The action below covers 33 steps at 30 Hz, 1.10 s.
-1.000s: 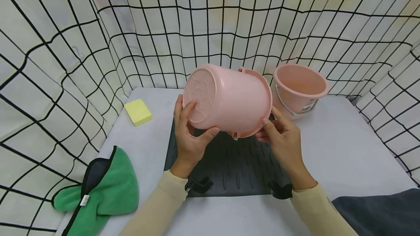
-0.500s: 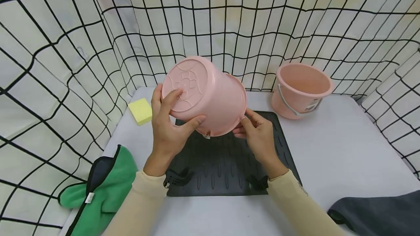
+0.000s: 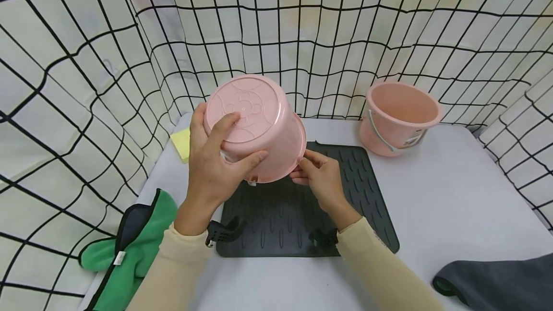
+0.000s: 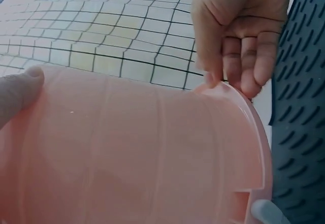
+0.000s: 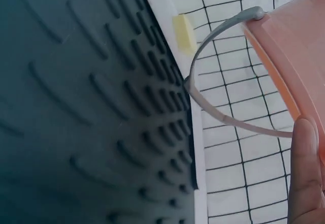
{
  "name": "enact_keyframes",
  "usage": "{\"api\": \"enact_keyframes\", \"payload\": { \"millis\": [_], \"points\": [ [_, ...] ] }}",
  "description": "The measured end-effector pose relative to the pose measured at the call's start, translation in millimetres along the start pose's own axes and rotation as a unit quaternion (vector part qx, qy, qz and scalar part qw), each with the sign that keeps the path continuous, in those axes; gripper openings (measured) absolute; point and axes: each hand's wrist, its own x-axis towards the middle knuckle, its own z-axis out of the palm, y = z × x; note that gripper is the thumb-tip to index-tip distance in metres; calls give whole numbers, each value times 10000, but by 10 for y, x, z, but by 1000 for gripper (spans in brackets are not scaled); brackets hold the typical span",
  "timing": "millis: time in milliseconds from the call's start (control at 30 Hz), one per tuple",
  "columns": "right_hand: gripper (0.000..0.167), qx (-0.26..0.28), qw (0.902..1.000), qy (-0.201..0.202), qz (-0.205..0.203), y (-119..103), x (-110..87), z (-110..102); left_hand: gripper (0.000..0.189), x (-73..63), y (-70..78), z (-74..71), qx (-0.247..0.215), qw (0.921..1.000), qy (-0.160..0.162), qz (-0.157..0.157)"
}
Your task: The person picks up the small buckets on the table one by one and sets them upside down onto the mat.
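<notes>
A pink plastic bucket (image 3: pixel 276 145) is held tilted above a black ribbed mat (image 3: pixel 281 224), its embossed base toward the head camera. My left hand (image 3: pixel 211 172) grips it at the base end, fingers spread over the bottom and thumb along the side. At the rim, my right hand (image 3: pixel 321 181) pinches the edge between thumb and fingers. In the right wrist view the bucket's grey handle (image 5: pixel 223 118) hangs out from the rim in a loop. The left wrist view shows the ribbed bucket wall and a handle socket; the inside is hidden.
A second pink bucket (image 3: pixel 380 133) with a pale handle stands upright at the back right. To the left lie a yellow sponge (image 3: pixel 181 145) and a green cloth (image 3: pixel 151 248). A dark grey cloth (image 3: pixel 497 277) lies front right. Black wire mesh (image 3: pixel 298 42) surrounds the table.
Both hands have carried the bucket leftward and turned it so its base faces the head camera more. The right hand keeps its place at the rim.
</notes>
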Motion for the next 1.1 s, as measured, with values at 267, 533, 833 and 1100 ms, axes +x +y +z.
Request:
{"api": "enact_keyframes", "payload": {
  "millis": [267,533,833,1100],
  "points": [
    [30,276,9984,-287,394,34,76,237,76,85,113,-173,757,9966,62,317],
    [28,178,9943,-247,1024,205,67,202,75,-7,-14,-68,858,9959,-268,-100],
    [26,-198,9848,-337,1694,332,94,89,76,-119,-134,90,897,9912,-787,-570],
    [22,-680,9802,-281,1839,428,144,91,76,-202,-208,195,992,9879,-944,-722]
  ]
}}
